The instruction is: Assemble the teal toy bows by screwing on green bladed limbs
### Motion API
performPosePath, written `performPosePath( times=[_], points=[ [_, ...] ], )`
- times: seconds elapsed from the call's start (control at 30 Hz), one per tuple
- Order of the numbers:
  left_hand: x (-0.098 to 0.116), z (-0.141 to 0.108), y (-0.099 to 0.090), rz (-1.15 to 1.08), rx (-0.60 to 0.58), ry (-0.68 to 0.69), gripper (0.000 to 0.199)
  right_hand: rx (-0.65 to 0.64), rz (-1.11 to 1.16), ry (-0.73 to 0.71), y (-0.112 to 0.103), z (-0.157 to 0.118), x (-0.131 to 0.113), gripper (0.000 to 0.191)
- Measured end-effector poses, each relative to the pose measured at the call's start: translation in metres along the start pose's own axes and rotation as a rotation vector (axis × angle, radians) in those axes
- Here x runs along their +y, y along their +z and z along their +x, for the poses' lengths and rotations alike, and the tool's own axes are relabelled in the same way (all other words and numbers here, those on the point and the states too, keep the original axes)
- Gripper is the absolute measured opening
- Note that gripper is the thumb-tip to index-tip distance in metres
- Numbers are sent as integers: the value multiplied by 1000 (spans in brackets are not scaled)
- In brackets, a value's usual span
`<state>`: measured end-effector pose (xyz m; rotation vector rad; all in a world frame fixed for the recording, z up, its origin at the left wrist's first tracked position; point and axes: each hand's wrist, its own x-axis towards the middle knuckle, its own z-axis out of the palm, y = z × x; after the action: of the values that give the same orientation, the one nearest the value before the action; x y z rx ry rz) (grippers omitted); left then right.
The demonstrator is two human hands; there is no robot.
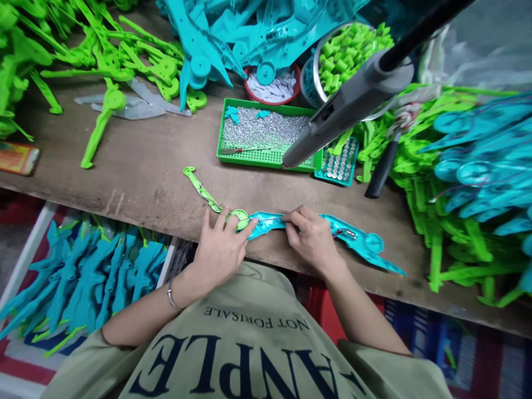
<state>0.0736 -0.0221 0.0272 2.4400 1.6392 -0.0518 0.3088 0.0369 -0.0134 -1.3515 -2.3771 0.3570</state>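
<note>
— Teal plastic piece, long, flat and jagged, lies at the worn wooden desk's near edge, joined to a thin green arm.
— And the hands?
— Left hand rests open, fingers spread on the round green hub. Right hand pinches the teal piece. A green tray of shiny metal screws sits behind.
</note>
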Motion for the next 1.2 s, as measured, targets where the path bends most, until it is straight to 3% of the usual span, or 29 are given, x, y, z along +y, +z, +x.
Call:
performPosePath(
  times=[0.27,0.53,0.6,0.67,0.83,0.93,1.0,1.07,1.2],
  points=[
    [-12,-1,0,-19,33,-64,60,82,-25,-146,11,12,-4,26],
    [-26,-9,-7,-98,75,17,53,88,-53,-145,11,14,-11,24],
    [-47,-1,-11,-158,121,53,46,93,-71,-160,9,13,-12,24],
    [-85,16,-15,-164,213,16,35,80,-92,-167,7,13,-12,23],
    [-218,75,-24,-71,397,-400,37,62,-125,-176,6,14,-13,19],
    [-276,98,-26,-89,418,-481,36,68,-143,-173,6,15,-13,19],
    [-297,103,-28,-80,390,-444,35,77,-153,-177,6,15,-13,18],
    [-304,103,-32,-47,325,-396,36,82,-155,-181,7,14,-13,18],
    [-287,89,-39,28,228,-379,52,85,-81,-181,9,12,-9,19]
  ],
)
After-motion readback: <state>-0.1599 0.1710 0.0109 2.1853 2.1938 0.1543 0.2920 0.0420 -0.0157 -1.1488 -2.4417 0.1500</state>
